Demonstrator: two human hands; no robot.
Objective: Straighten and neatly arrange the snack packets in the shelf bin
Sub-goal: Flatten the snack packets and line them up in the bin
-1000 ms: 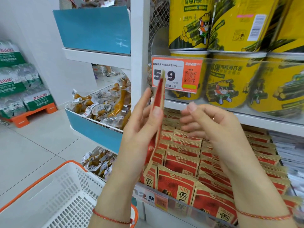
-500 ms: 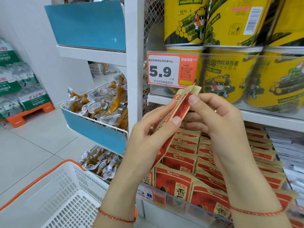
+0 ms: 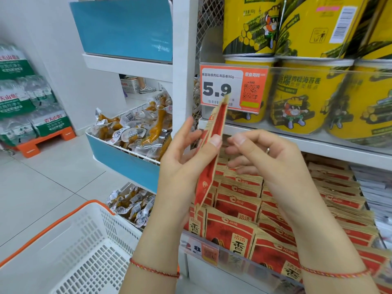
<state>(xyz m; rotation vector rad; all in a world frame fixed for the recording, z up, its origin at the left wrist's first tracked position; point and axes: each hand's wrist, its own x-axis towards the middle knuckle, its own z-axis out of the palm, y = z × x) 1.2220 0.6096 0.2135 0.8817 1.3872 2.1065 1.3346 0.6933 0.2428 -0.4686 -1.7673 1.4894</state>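
My left hand (image 3: 186, 164) holds a red and tan snack packet (image 3: 212, 143) upright and edge-on, thumb pressed on its near face. My right hand (image 3: 265, 160) hovers just right of the packet with fingers loosely curled, its forefinger tip close to my left thumb; I cannot tell whether it touches the packet. Below both hands, rows of the same red packets (image 3: 237, 209) stand in the shelf bin behind a clear front lip (image 3: 233, 258).
Yellow tubs (image 3: 307, 96) fill the shelf above, behind a 5.9 price tag (image 3: 231, 88). A white post (image 3: 184, 66) divides off blue bins of clear-wrapped snacks (image 3: 135, 134). A white basket with orange rim (image 3: 70, 247) sits lower left. Water packs (image 3: 25, 98) stand far left.
The packet has turned from tilted right back to nearly upright and edge-on. My right hand let go of its top and drew back to the right.
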